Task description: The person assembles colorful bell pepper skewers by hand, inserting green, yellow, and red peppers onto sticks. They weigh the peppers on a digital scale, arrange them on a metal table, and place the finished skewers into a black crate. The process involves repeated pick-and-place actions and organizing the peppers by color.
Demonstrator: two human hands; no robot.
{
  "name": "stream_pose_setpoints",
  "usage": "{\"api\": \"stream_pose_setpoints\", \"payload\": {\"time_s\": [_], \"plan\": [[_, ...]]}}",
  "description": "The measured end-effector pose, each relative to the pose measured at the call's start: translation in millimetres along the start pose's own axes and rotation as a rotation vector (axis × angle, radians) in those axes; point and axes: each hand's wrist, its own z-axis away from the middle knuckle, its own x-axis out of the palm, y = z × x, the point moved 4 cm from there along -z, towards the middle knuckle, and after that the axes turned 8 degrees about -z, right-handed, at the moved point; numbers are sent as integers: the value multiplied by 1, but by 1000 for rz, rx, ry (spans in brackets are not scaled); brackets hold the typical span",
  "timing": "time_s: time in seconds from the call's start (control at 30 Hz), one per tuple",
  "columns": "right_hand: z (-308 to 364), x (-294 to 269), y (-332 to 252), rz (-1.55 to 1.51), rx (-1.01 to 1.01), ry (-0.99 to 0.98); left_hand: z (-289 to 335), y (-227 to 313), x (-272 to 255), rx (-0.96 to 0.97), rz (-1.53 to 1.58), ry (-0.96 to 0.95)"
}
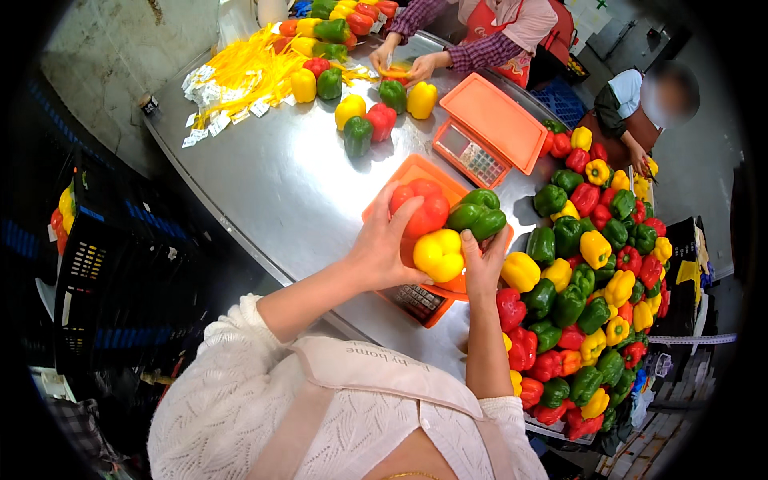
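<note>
A steel table (308,180) gleamed across the middle of the room, a mottled pale wall (112,80) beyond it, and here at the near side was the action! The left hand (380,248) spread wide around a red pepper (428,212) and the side of a yellow pepper (439,256), while the right hand (484,272) gripped a green pepper (478,214), thumb close by the yellow one. All three sat bunched over an orange tray (414,170) on a scale (422,302); whether they touched it, I couldn't tell. Why the squeeze from both sides? Most likely because such smooth, round shapes would have rolled apart. And what a heap of peppers (592,280), just right of the right hand, presumably for an easy reach! Yellow ties (256,68) lay massed at the far left, white tags mostly one way, perhaps to keep them sorted; nearby, a co-worker's hands (386,58) held something yellow-orange. Over to the containers: a black crate (84,272) stood left of the table, red and yellow peppers (66,210) showing at its upper edge.
</note>
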Motion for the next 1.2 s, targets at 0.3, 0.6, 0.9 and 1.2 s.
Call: {"api": "stream_pose_setpoints", "payload": {"time_s": [0.3,0.6,0.9,1.2], "plan": [[-13,151,-30,-31,-15,-63,7,-105,-91,66,52,96],[-36,292,46,7,165,-65,4,-257,-146,-60,55,-27],[-46,337,150,391,452,-144,8,-368,-102,-137,-15,-155],[-47,339,133,336,503,-237,19,-378,-94,-36,-3,-68]]}}
